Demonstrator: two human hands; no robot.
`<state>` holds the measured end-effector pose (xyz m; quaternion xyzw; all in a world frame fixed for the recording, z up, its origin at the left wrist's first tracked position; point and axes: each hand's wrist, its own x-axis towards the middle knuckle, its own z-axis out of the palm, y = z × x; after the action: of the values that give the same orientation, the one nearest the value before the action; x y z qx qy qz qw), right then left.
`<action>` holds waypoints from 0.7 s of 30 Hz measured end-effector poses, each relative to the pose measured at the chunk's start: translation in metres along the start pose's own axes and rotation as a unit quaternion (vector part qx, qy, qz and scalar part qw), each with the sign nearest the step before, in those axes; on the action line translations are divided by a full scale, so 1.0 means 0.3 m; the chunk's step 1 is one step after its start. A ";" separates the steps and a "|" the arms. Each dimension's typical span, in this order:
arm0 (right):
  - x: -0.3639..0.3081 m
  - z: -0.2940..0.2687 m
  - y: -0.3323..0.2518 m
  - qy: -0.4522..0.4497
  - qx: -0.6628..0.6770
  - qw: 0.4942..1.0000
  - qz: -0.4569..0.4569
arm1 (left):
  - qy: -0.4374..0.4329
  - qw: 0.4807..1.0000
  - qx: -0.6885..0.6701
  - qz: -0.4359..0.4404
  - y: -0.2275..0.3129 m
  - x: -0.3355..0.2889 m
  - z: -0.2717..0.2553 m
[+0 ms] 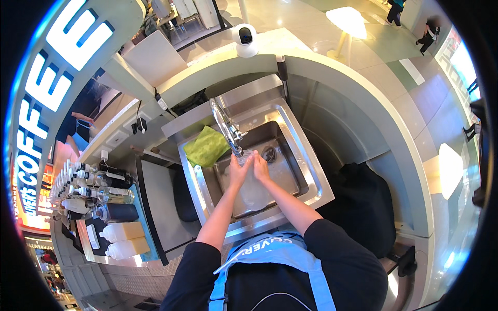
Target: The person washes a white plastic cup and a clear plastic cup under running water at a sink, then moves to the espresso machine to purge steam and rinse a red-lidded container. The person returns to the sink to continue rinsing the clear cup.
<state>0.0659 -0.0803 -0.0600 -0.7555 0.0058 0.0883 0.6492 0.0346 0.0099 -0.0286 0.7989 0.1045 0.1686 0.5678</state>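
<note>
Both my hands are inside a stainless steel sink [306, 160], just below the spout of a chrome tap [223, 122]. My left hand [240, 170] has its fingers stretched toward the spout. My right hand [260, 167] is close beside it, palm turned inward, fingers also extended. I see no solid thing held in either one. Between and below the wrists is a pale, translucent patch that looks like running water. A round drain [268, 153] shows in the basin, right of the hands. A green cloth [206, 147] lies crumpled on the sink's left rim.
Pump bottles [98, 179] and two cream-coloured squeeze bottles [124, 231] stand on a counter to the left. A curved wall [384, 116] surrounds the sink, with a white camera [245, 40] on its ledge. Black cloth [360, 207] hangs at the right.
</note>
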 end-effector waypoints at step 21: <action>-0.054 -0.071 0.015 -0.003 -0.143 0.978 -0.153 | -0.125 0.924 -0.197 -0.303 -0.048 0.025 -0.005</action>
<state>0.0520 -0.1036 -0.0592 -0.8323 -0.1239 -0.0101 0.5402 0.0413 0.0187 -0.0407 0.6158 0.2347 -0.0958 0.7460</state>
